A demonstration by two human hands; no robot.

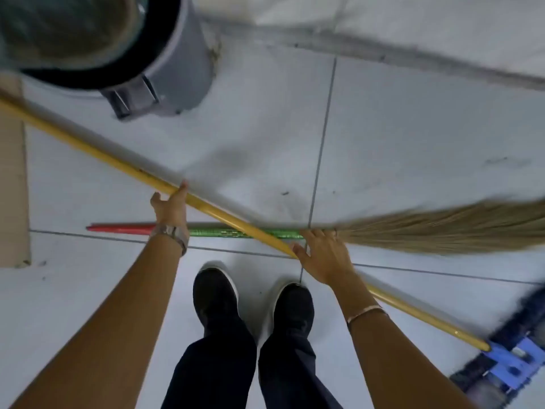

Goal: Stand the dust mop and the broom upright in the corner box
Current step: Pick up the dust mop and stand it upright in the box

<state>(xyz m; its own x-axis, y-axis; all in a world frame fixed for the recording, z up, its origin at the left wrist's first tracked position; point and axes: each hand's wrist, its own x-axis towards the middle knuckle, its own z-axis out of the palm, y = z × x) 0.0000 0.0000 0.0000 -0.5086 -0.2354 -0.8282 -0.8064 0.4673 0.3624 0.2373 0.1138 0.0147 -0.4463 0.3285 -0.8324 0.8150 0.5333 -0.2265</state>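
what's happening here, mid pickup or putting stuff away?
Mid pickup. A person stands over a tiled floor, both hands on the dust mop's yellow handle: left hand curled around it, right hand lower down where it crosses the broom. The mop's blue head sits at lower right. The broom lies flat on the floor, red-and-green handle pointing left. A grey bin stands ahead; a cardboard edge shows at far left. Nothing is stood upright yet.

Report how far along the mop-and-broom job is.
Nothing is stowed yet. In hand: the left hand grips the dust mop handle, while the right hand reaches the broom lying on the floor. Left: stand both upright in the box.
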